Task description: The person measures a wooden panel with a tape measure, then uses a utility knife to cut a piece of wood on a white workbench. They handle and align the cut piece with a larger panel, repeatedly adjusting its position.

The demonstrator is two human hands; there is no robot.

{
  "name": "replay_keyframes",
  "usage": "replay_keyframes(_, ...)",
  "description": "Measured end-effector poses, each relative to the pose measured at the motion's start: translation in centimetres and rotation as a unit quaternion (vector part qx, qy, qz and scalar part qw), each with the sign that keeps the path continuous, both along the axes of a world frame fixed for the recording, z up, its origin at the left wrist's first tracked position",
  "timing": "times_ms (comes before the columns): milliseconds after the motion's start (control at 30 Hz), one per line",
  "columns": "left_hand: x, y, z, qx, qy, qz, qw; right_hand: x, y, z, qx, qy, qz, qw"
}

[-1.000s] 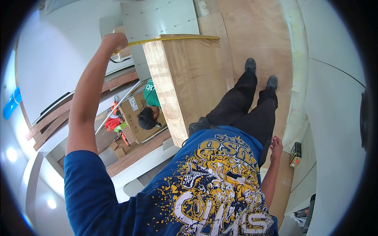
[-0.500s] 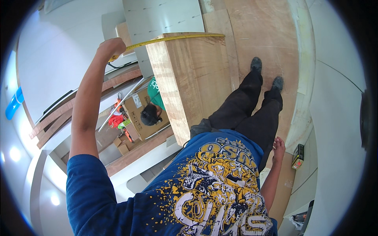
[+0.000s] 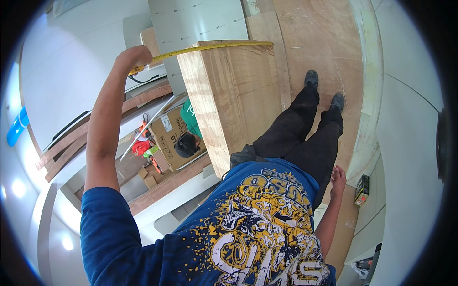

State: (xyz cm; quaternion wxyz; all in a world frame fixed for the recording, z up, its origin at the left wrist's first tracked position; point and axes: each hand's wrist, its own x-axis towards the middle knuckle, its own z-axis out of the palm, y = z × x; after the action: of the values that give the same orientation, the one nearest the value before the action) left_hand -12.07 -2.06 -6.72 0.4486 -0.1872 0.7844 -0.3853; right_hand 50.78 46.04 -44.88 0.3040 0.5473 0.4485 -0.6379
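The left hand (image 3: 133, 57) is gripping the tape measure (image 3: 136, 70), fingers wrapped around its yellow case, and is sitting slightly farther from the plywood box (image 3: 245, 90) than 1 second ago, so a little more blade (image 3: 164, 56) is showing between the 2. More of the case is now appearing below the fist. The blade is running along the box's far top edge and is reaching about its right end, as it was doing before; since 0.5 seconds ago it is hardly shifting, which probably means the measuring is holding steady. The right hand (image 3: 338, 181) is hanging beside the black trousers (image 3: 307, 143), fingers loosely curled, apparently holding nothing, near a yellow-and-black box-shaped object (image 3: 362, 189). Left of the plywood box, 1 co-worker in a dark cap (image 3: 187, 145) is bending lower beside a cardboard carton (image 3: 165, 139), seemingly not disturbing the tape.
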Motion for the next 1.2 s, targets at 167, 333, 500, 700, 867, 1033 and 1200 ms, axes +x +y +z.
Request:
replay_keyframes(167, -0.4, -1.4, -0.2, 0.001, -0.009, 0.001, 1.000, 0.3, -0.4, -0.2, -0.003, -0.004, -0.004, 1.000)
replay_keyframes(333, -0.7, -1.0, 0.2, 0.007, -0.020, -0.002, 1.000, -0.1, -0.9, 0.0, -0.002, 0.008, -0.014, 1.000)
replay_keyframes(500, -0.9, -1.1, 0.3, 0.001, -0.018, -0.001, 1.000, -0.6, -2.0, 0.3, 0.004, 0.010, -0.016, 1.000)
replay_keyframes(700, -1.0, -1.1, 0.3, 0.025, -0.007, -0.017, 1.000, -0.7, -3.4, 0.1, 0.009, 0.012, -0.018, 1.000)
replay_keyframes(867, -0.8, -3.0, -0.2, 0.022, -0.028, -0.101, 0.994, -1.2, -2.8, 0.2, 0.017, 0.017, 0.013, 1.000)
replay_keyframes(1033, 3.2, -4.0, 1.1, 0.028, 0.037, -0.106, 0.993, -1.7, 0.7, -1.2, 0.019, 0.071, 0.070, 0.995)
replay_keyframes(1200, 14.9, -5.9, 8.0, 0.101, 0.114, -0.122, 0.981, -4.6, 7.4, -5.8, -0.004, 0.136, 0.164, 0.977)
